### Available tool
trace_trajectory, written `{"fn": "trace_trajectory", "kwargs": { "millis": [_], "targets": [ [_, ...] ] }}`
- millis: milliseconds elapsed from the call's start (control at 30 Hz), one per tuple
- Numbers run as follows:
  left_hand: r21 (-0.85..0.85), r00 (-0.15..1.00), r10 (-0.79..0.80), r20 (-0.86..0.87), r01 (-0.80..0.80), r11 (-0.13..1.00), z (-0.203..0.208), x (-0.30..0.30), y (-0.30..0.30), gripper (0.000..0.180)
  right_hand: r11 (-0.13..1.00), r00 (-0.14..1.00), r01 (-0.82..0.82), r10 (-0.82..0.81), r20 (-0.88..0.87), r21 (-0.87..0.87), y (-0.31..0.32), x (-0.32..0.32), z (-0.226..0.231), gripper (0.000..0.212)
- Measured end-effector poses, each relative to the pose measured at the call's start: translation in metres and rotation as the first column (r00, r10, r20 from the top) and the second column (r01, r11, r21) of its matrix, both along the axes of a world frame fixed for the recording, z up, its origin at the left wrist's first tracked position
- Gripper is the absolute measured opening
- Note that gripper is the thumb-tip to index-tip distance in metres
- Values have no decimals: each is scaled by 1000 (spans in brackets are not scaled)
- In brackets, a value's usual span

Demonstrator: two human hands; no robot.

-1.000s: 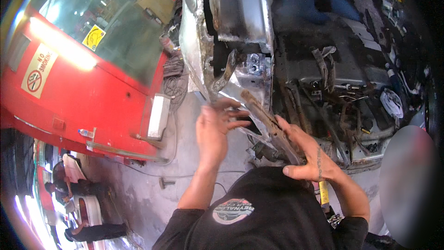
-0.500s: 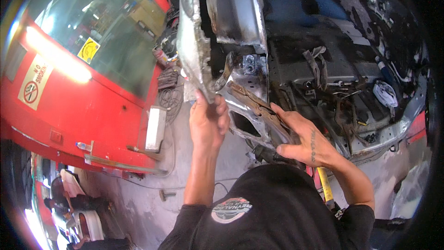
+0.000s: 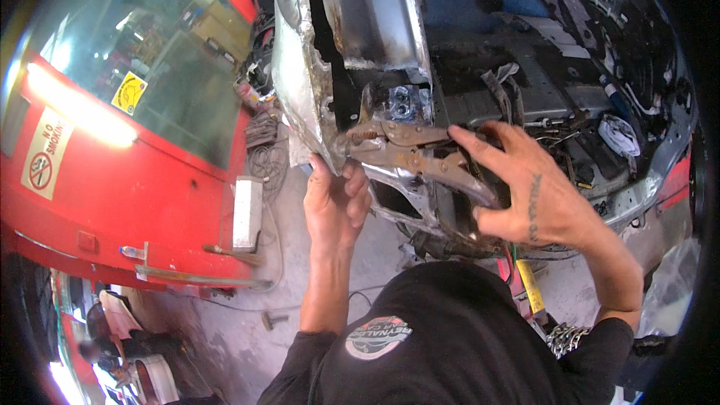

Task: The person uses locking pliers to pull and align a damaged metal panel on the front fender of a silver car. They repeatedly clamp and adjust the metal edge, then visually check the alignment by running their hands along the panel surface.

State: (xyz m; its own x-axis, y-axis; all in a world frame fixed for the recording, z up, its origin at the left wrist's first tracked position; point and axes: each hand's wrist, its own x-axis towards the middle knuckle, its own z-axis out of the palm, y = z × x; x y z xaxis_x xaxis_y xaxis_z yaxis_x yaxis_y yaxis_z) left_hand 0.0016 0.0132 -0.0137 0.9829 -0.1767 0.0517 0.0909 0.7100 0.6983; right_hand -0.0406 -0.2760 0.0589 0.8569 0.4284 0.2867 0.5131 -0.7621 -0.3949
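My left hand (image 3: 335, 199) pinches the lower end of a bare, jagged-edged metal car body panel (image 3: 296, 67), with the thumb on the near side and the fingers curled behind. In my right hand (image 3: 536, 191) are rusty locking pliers (image 3: 411, 151), gripped by their handles with thumb and fingers apart around them. The pliers lie nearly level, jaws to the left, right at the panel's edge close above my left fingers. Whether the jaws bite on the metal cannot be told. Behind them stands the car's grey inner panel (image 3: 375, 15), a dark gap between it and the outer panel.
Tools and straps lie in the car's bay at right, beside a white cloth bundle (image 3: 619, 136). To the left is a red wall (image 3: 82, 180) with a window. A white block (image 3: 247, 212), coiled cable (image 3: 266, 161) and hammer (image 3: 272, 320) are on the floor.
My right hand has swung the pliers from a slant to nearly level and brought their jaws to the panel's edge. The handles have spread. My left hand keeps its hold.
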Motion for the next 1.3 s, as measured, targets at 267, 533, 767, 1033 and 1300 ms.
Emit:
{"fn": "trace_trajectory", "kwargs": {
  "millis": [267,533,767,1033,1300],
  "targets": [
    [-76,998,-58,2,58,995,0,2,0,57,950,986,30,-79,-146,-310,5,27,77,96],
    [-103,996,-83,-12,81,991,3,1,-1,56,885,977,-143,198,81,-443,7,60,114,74],
    [-120,996,-87,-1,86,989,0,1,1,55,879,969,-236,243,-37,-414,11,94,120,88],
    [-34,1000,-8,6,8,999,2,0,-4,58,843,960,-278,242,-137,-461,16,102,131,88],
    [-7,999,-10,-46,9,1000,9,-5,-11,59,832,947,-318,261,-185,-454,18,105,136,90]
  ]
}}
